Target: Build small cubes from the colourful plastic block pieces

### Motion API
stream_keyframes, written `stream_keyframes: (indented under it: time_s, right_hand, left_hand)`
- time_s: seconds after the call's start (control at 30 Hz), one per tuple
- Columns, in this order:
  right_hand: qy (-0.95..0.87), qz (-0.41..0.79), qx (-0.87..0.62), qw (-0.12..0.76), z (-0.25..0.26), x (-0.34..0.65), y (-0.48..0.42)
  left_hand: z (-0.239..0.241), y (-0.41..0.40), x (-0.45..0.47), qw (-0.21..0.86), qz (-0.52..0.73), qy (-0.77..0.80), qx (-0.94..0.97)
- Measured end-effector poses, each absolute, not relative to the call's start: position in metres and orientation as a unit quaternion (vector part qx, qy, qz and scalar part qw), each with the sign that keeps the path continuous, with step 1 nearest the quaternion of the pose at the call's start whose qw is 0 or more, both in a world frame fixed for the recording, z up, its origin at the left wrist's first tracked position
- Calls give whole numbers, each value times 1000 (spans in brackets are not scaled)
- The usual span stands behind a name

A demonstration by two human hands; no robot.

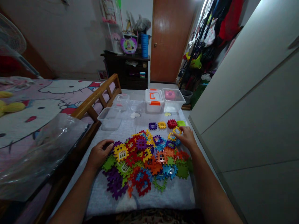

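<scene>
A heap of colourful plastic building blocks (141,157), square with toothed edges, lies on the cloth in front of me. My right hand (187,137) pinches a yellow window-frame block (177,130) just above the heap's far right side. At the heap's left edge rests my left hand (101,152), its fingers curved with a gap between thumb and forefinger. Its fingertips are close to a purple block (116,144); whether they touch cannot be made out. Beyond the heap sit a purple block (153,126), a yellow block (162,125), a red block (172,123) and a green block (181,123) in a row.
Clear plastic boxes stand at the far end: an open box (109,123) on the left, a lidded box (154,102) with orange clips, and another box (176,104) with something pink inside. A wooden bed rail (93,107) runs along the left, a pale cabinet (240,93) along the right.
</scene>
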State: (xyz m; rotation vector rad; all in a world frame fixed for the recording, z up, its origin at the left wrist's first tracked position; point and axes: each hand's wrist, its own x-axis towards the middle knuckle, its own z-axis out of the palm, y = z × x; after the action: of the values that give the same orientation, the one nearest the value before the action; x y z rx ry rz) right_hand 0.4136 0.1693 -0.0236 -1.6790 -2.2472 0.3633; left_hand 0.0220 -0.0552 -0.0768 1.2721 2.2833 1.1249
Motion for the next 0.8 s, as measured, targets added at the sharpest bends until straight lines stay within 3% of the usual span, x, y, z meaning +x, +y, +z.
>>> stream_keyframes:
  time_s: [0.33,0.8]
  right_hand:
    - [-820,113,-558,65,-35,401,158]
    - [-826,104,-554,20,-27,397,158]
  left_hand:
    - [-70,-56,26,147,385,800,436]
    - [-67,-55,28,129,395,795,443]
